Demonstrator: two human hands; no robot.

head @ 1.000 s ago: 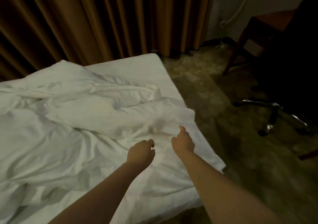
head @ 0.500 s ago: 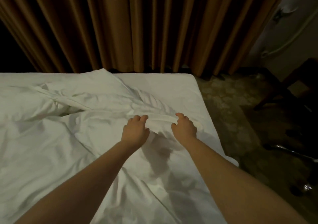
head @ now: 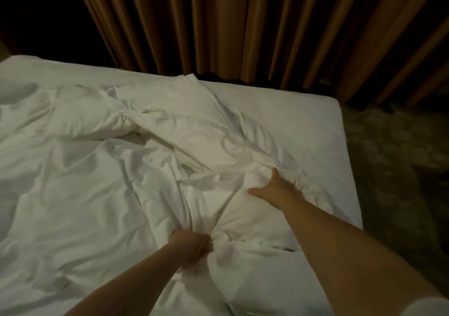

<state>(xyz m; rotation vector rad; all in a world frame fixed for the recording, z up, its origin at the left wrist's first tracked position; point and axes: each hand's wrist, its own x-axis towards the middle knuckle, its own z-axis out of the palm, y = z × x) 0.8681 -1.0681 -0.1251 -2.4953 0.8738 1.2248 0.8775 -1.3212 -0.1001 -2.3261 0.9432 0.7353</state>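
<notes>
Head view. White duvet [head: 150, 189] lies crumpled across the centre and left of the frame, on the mattress [head: 303, 121]. My left hand [head: 192, 245], lower centre, is fisted tight round a bunch of duvet; creases fan out from it. My right hand [head: 277, 189], centre right, lies on a raised fold, thumb and one finger spread straight. The fold hides the other fingers, so I cannot tell its grip. Brown curtain [head: 243, 24] hangs along the top. Patterned carpet [head: 393, 157] at right.

Two hands [head: 192, 246] [head: 275, 189], one duvet [head: 102, 174], one curtain [head: 243, 24]
</notes>
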